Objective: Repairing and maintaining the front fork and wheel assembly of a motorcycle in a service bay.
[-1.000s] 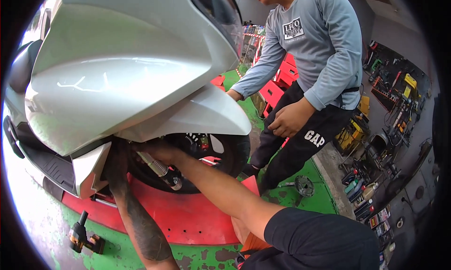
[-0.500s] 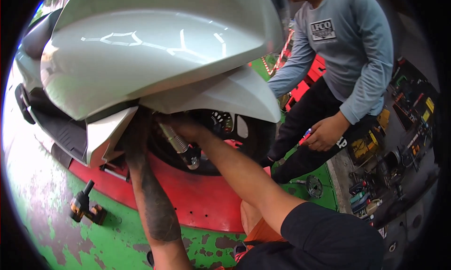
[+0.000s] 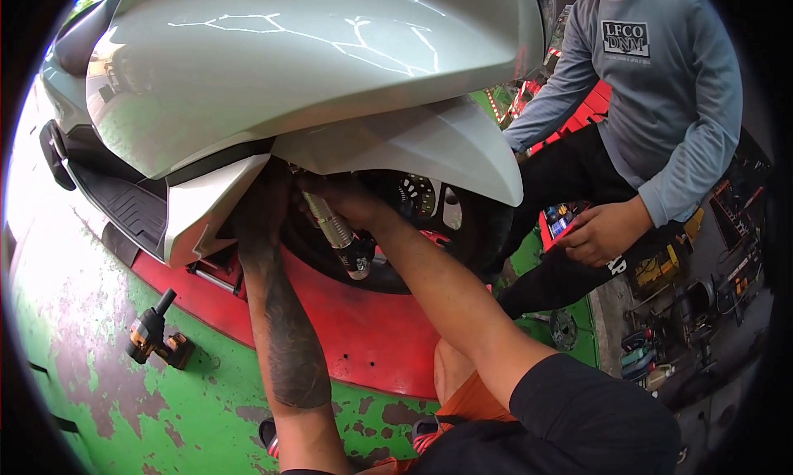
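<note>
A silver spring shock absorber slants down beside the front wheel of a white scooter. Around its upper end, under the white front fender, my right hand is closed, its fingertips partly hidden. My left hand reaches into the dark gap behind the white lower side panel. Shadow hides the left fingers and anything they touch. The shock absorber's black lower end points toward the red platform.
An impact wrench lies on the green floor at left. To the right, a co-worker in a grey-blue shirt stands by the wheel, one hand near a small red and blue object. Tools cover the far right.
My view has shifted, so the scooter sits slightly higher and further right. The co-worker shows more fully. Both my hands stay under the fender, by the shock absorber.
</note>
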Action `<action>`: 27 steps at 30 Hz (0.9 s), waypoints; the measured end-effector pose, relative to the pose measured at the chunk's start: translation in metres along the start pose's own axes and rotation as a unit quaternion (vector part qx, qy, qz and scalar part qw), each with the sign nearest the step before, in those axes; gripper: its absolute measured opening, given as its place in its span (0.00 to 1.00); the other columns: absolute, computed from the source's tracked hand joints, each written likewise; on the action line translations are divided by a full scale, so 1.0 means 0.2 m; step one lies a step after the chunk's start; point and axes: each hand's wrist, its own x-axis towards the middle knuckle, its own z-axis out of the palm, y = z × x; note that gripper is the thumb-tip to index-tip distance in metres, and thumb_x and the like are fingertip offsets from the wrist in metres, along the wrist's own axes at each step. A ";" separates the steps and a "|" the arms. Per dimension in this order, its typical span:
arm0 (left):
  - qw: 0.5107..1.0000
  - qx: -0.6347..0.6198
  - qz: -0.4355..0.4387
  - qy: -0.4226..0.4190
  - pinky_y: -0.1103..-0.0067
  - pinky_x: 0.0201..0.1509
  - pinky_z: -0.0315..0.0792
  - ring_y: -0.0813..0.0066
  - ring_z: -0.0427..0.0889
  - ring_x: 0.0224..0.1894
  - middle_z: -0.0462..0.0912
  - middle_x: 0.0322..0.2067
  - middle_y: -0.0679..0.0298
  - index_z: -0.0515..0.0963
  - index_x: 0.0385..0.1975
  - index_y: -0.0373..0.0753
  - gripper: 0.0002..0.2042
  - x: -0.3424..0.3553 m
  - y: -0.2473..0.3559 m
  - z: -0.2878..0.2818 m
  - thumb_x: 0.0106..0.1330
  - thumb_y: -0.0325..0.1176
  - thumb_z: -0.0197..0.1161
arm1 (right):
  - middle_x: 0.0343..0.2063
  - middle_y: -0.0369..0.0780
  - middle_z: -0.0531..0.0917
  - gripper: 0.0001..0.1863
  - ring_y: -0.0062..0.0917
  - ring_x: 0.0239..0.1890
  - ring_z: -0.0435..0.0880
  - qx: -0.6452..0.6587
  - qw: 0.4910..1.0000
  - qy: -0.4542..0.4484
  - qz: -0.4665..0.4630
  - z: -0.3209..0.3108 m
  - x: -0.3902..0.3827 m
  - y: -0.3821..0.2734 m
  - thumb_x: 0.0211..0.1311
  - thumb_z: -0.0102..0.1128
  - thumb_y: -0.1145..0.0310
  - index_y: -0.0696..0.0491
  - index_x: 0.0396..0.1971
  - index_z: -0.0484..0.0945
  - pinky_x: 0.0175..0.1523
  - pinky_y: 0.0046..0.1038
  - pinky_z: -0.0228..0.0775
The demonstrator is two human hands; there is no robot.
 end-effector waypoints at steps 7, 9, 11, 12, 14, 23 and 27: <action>0.989 -0.063 -0.011 0.133 0.59 0.48 0.75 0.45 0.78 0.50 0.74 0.54 0.44 0.59 0.67 0.38 0.24 -0.03 -0.01 0.08 0.74 0.39 0.45 | 0.33 0.38 0.83 0.20 0.22 0.31 0.83 -0.014 1.000 0.014 -0.003 0.01 0.00 0.00 0.64 0.65 0.61 0.51 0.52 0.73 0.32 0.27 0.78; 0.994 -0.015 -0.047 0.097 0.60 0.47 0.75 0.46 0.79 0.50 0.75 0.54 0.44 0.60 0.67 0.38 0.24 -0.02 0.03 0.06 0.74 0.40 0.45 | 0.33 0.38 0.83 0.20 0.22 0.31 0.83 -0.018 1.000 0.014 -0.007 0.00 -0.01 -0.01 0.64 0.65 0.60 0.50 0.51 0.73 0.32 0.28 0.78; 0.965 -0.156 -0.034 0.208 0.65 0.40 0.77 0.61 0.83 0.40 0.82 0.34 0.60 0.78 0.39 0.43 0.08 -0.02 0.07 0.01 0.63 0.34 0.57 | 0.33 0.38 0.83 0.19 0.22 0.31 0.83 -0.021 1.000 0.010 -0.011 0.00 -0.01 -0.01 0.64 0.65 0.60 0.50 0.51 0.73 0.33 0.28 0.78; 0.965 -0.155 -0.035 0.208 0.65 0.40 0.77 0.61 0.83 0.40 0.82 0.34 0.60 0.78 0.39 0.43 0.08 -0.02 0.06 -0.01 0.63 0.34 0.57 | 0.33 0.38 0.83 0.19 0.22 0.30 0.83 -0.013 1.000 0.018 0.007 0.01 -0.02 -0.02 0.64 0.65 0.60 0.50 0.51 0.73 0.32 0.28 0.78; 0.992 -0.013 -0.003 0.123 0.63 0.40 0.76 0.59 0.83 0.37 0.81 0.32 0.58 0.79 0.37 0.41 0.07 -0.03 0.04 -0.03 0.66 0.34 0.55 | 0.33 0.38 0.83 0.19 0.22 0.30 0.83 -0.005 0.999 0.025 0.026 0.02 -0.02 -0.02 0.64 0.65 0.60 0.49 0.51 0.73 0.32 0.28 0.78; 0.826 -0.417 -0.125 0.358 0.68 0.48 0.76 0.61 0.85 0.41 0.85 0.39 0.52 0.79 0.47 0.32 0.15 -0.15 0.19 -0.04 0.61 0.30 0.62 | 0.33 0.37 0.82 0.20 0.21 0.30 0.82 0.040 0.999 -0.006 0.003 0.02 -0.02 0.00 0.63 0.67 0.60 0.54 0.49 0.74 0.34 0.25 0.78; 0.668 -0.586 -0.239 0.392 0.69 0.51 0.75 0.61 0.84 0.42 0.85 0.38 0.49 0.78 0.46 0.28 0.14 -0.39 0.30 0.06 0.62 0.26 0.58 | 0.34 0.39 0.83 0.18 0.22 0.29 0.83 0.006 1.000 0.014 0.012 0.00 -0.03 -0.01 0.65 0.64 0.59 0.51 0.49 0.74 0.29 0.25 0.77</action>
